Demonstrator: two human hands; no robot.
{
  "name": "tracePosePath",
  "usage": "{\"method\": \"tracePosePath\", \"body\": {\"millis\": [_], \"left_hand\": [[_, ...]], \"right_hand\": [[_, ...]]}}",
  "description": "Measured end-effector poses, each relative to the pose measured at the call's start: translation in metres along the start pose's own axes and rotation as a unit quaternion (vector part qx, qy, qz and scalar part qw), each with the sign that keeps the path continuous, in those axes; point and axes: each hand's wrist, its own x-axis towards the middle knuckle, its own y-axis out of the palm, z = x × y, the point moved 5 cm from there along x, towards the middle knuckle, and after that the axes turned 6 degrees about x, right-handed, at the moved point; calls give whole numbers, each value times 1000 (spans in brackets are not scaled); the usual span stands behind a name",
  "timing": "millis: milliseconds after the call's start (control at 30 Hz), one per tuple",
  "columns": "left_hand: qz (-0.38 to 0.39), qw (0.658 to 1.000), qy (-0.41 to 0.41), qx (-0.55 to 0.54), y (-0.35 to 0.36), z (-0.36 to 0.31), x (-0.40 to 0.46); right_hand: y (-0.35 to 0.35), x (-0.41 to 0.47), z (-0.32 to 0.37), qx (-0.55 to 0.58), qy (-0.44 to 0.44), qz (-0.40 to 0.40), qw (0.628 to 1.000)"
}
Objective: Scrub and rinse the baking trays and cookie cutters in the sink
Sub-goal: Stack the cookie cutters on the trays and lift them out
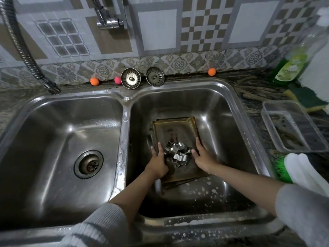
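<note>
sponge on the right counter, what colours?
The sponge has a dark green scrub face over a yellow body, as the head view shows.

Single head-worn wide-angle view, looking forward and steeply down, close over the double sink [124, 104]; tiled wall [160, 32] at top.
</note>
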Motion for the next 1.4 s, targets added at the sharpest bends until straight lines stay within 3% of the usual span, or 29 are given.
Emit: {"method": "tracePosePath", "body": {"millis": [133,233,400,533,733,933,1100,1267,1400], "left_hand": [[19,999,-13,-36,10,3,-11],[17,998,-5,-53,12,5,-14],[-41,996,12,-73,-1,1,3],[-16,993,-31,-108,2,5,13],[-58,974,-51,-211,11,9,11],[-97,951,-10,-293,15,11,17],[-121,945,-26,-302,15,19,24],[-139,911,40,-387,-17,-9,11],[-150,895,91,-409,-39,-20,11]], "right_hand": [[5,-6,-7,-4,-14,43,999],[0,-8,-5,53,-14,57,997],[-15,-1,11,121,7,12,993],[-21,4,6,121,45,-16,991],[-5,-3,-6,139,61,-7,988],[-13,-3,-6,217,81,-40,972],[-23,-5,3,264,45,-54,962],[-49,-8,35,282,-50,-42,957],[-67,-14,54,211,-110,-32,971]]}}
